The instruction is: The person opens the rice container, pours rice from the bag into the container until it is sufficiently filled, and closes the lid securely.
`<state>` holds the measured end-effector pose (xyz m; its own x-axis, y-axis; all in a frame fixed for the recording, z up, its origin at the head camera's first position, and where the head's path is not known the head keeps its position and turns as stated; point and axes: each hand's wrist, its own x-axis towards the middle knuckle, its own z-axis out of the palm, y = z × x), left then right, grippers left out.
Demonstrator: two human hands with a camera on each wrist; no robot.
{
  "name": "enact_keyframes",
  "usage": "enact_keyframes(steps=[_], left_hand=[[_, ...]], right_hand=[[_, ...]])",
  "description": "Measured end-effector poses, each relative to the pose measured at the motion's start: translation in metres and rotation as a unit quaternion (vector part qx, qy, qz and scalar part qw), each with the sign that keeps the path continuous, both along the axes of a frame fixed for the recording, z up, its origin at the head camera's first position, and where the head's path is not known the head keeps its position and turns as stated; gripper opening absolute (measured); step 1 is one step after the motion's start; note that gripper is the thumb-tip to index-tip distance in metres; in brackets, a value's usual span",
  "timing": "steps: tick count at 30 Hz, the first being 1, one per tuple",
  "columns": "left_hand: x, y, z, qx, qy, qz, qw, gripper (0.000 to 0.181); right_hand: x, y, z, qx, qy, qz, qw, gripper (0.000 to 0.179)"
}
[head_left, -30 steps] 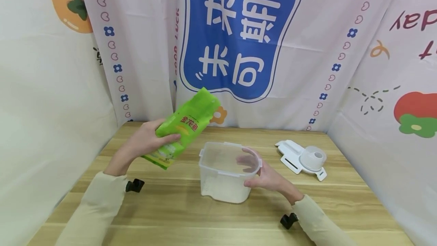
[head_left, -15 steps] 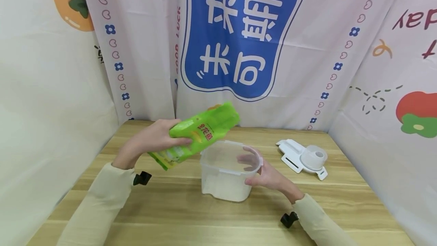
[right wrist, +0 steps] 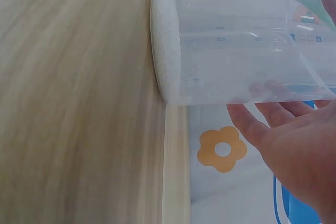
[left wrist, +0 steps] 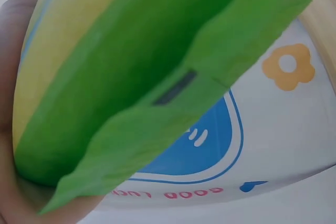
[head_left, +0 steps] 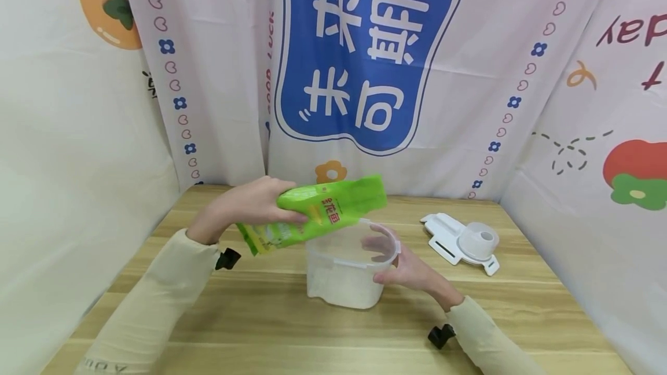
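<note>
My left hand (head_left: pixel 255 200) grips a green plastic bag (head_left: pixel 336 208) with red lettering, thumb across its front. The bag lies almost level, its far end over the clear plastic container (head_left: pixel 344 285) and slightly lower-right of it hidden. In the left wrist view the bag's folded bottom end (left wrist: pixel 105 103) fills much of the picture. My right hand (head_left: pixel 411 271) holds the container by its right side, thumb in front and fingers behind the wall. The container stands upright on the table; the right wrist view shows a layer of white grains (right wrist: pixel 167 40) at its bottom.
On the right of the wooden table (head_left: pixel 260 328) lies a white lid (head_left: pixel 443 236) with a translucent cup (head_left: pixel 478 241) on it. Printed cloth (head_left: pixel 458 103) hangs behind and along both sides of the table.
My left hand has moved right, carrying the bag over the container. The bag has turned from steeply upright to nearly level, its upper end coming down. The right hand and container have stayed put.
</note>
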<state>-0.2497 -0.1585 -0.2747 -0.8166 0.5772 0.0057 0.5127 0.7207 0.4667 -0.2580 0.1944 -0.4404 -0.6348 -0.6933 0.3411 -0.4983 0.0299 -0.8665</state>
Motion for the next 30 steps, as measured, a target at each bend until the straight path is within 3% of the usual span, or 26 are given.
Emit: enact_keyframes(steps=[9,18,30], left_hand=[[-0.003,0.013,0.01,-0.045,-0.01,-0.018,0.9988,0.041],[-0.005,0.018,0.012,-0.059,-0.023,-0.039,0.9972,0.037],[-0.007,0.027,0.017,-0.088,-0.042,-0.042,0.9943,0.038]], right_hand=[[0.001,0.0,0.002,-0.003,-0.004,0.002,1.0,0.096],[0.001,-0.001,0.002,-0.003,0.012,0.003,0.9999,0.093],[0.002,-0.002,0.002,0.003,0.014,-0.007,0.9999,0.088]])
